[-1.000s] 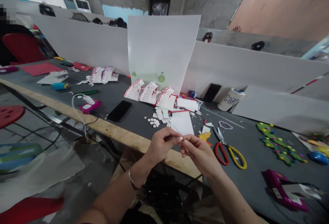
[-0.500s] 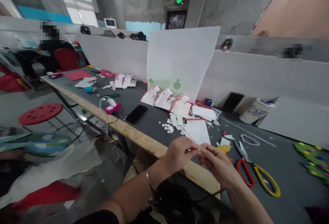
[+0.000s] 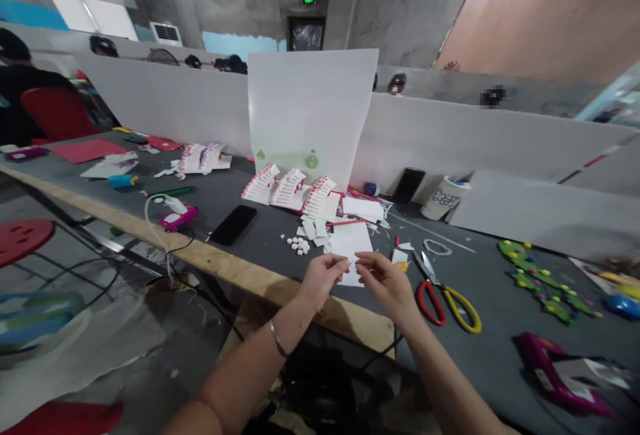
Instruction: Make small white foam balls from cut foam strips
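Observation:
My left hand (image 3: 323, 280) is raised at the table's front edge, thumb and fingers pinched together. A tiny whitish bit seems to show at its fingertips, too small to name. Close beside it, with a narrow gap between, my right hand (image 3: 389, 283) has its fingers curled and its thumb near the index finger; whether anything is in it I cannot make out. Behind both hands lies a white sheet of paper (image 3: 353, 240). Small white balls (image 3: 299, 246) are clustered left of the sheet, near cut paper pieces (image 3: 313, 227).
Scissors (image 3: 434, 280) with red and yellow handles lie right of my hands. Fan-shaped paper pieces (image 3: 289, 190) stand before a tall white board (image 3: 310, 108). A black phone (image 3: 233, 225), a paper cup (image 3: 445, 197), green felt strips (image 3: 533, 275) and a magenta device (image 3: 560, 375) are around.
The view has swung right, bringing the magenta device into sight. My hands, touching at the fingertips before, are now slightly apart and over the paper's near edge.

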Action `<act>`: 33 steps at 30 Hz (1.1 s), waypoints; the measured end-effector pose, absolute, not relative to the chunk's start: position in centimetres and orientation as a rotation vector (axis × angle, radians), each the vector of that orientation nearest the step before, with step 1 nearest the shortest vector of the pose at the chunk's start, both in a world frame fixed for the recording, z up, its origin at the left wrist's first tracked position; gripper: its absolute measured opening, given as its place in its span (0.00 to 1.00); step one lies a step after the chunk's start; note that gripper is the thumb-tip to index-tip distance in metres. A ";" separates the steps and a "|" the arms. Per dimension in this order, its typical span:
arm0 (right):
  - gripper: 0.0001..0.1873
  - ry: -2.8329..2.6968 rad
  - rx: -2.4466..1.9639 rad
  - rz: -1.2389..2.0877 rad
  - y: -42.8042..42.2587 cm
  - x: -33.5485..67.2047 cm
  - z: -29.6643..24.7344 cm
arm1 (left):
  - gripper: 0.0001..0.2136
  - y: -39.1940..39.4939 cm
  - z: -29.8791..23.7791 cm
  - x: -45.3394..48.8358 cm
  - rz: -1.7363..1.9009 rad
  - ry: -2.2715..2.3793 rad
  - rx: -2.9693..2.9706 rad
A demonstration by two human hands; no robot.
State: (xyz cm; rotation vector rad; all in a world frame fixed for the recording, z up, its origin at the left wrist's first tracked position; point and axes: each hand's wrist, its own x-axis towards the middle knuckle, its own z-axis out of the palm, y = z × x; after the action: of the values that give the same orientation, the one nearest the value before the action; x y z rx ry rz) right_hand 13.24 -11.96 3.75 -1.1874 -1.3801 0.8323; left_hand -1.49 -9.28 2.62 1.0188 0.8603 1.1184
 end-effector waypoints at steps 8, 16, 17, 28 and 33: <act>0.13 -1.383 -1.144 0.928 -12.9 12.9 4.9 | 0.08 -11.9 4.6 -2.8 1.318 0.995 1.595; 0.09 -1.384 -1.050 0.853 -13.7 12.5 5.2 | 0.06 -12.9 5.4 -3.0 1.505 0.965 1.850; 0.09 -1.376 -1.045 0.856 -13.8 12.4 5.2 | 0.06 -12.9 5.4 -3.0 1.518 0.963 1.852; 0.08 -1.240 -1.008 1.088 -14.0 12.4 5.2 | 0.05 -13.4 6.3 -3.1 1.439 0.997 1.770; 0.08 -1.148 -0.965 1.183 -13.9 12.6 4.9 | 0.02 -13.5 6.6 -3.4 1.341 0.904 1.692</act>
State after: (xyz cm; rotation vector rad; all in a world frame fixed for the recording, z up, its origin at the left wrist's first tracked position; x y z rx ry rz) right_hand 12.57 -13.87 4.85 -0.9648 -1.1481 1.1830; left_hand -3.37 -13.47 6.64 1.6920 0.9044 1.3412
